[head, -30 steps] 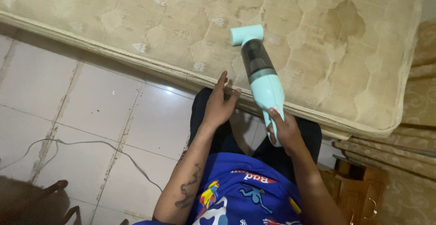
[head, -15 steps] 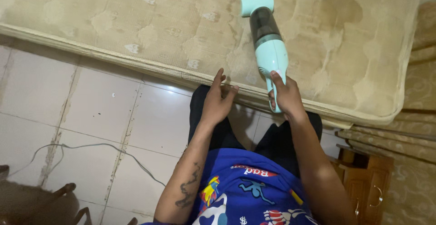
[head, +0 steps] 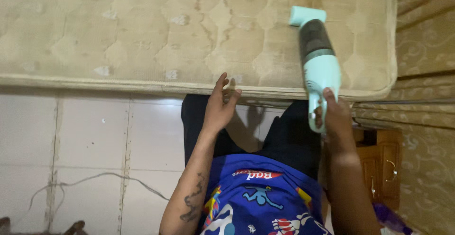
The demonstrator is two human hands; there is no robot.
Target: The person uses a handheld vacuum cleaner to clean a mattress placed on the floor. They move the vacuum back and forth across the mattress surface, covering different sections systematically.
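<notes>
Bare beige quilted mattress (head: 142,31) across the top, stained in patches, front edge running left to right above a pale tiled floor (head: 90,135)
Patterned beige fabric (head: 426,45) down the right side, a small wooden cabinet (head: 381,168) with a metal handle below it
Blue printed shirt (head: 258,197) at the bottom centre, colourful figures and a red label-like patch near the collar, dark trousers above it
Thin grey cable (head: 95,178) trailing over the tiles at lower left
Mint-green handheld vacuum (head: 316,59) on the mattress near its right corner, flat nozzle pointing away, dark dust chamber behind it, handle reaching back past the mattress edge
Right hand (head: 335,116) wrapped tight around that handle, grip pressed together on it, forefinger lying up along the body
Left hand (head: 220,107) holding nothing, grip spread, fingertips (head: 226,89) resting against the mattress edge, well apart from the vacuum
</notes>
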